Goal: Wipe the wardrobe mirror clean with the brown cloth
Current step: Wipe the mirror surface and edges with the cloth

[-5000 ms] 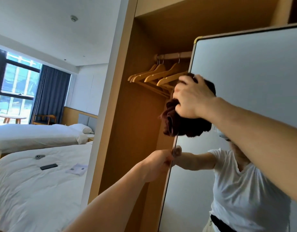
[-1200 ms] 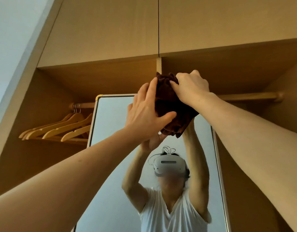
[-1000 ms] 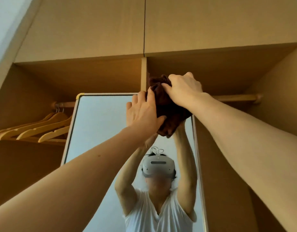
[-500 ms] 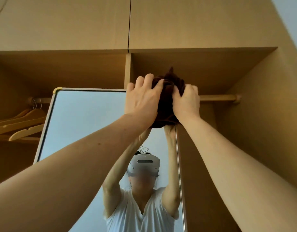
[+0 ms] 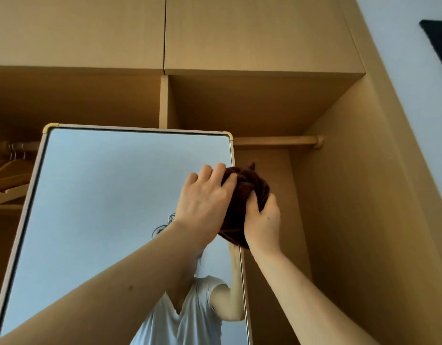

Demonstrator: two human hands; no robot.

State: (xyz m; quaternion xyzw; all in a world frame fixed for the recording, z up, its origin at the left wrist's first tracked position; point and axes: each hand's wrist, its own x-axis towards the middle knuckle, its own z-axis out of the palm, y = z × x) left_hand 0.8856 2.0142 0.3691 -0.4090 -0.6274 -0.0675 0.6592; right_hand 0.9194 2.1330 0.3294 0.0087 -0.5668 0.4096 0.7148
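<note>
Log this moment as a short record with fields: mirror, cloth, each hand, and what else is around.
mirror: mirror, framed, set in the wardrobe
cloth: brown cloth, bunched, over the mirror's right edge
left: left hand holds the cloth, fingers bent over it
right: right hand grips the cloth from lower right
around: wooden hangers at left; hanging rail at right

The brown cloth [image 5: 252,181] is soft, matt, terry-like fabric, bunched into deep folds. The mirror [image 5: 110,195] is smooth, glossy glass in a slim, pale, metal-looking frame [image 5: 140,129] with brassy corner caps. The wardrobe [image 5: 240,33] panels are matt, light wood-grain board; the rail [image 5: 277,140] and hangers [image 5: 8,179] look like pale, smooth wood
</note>
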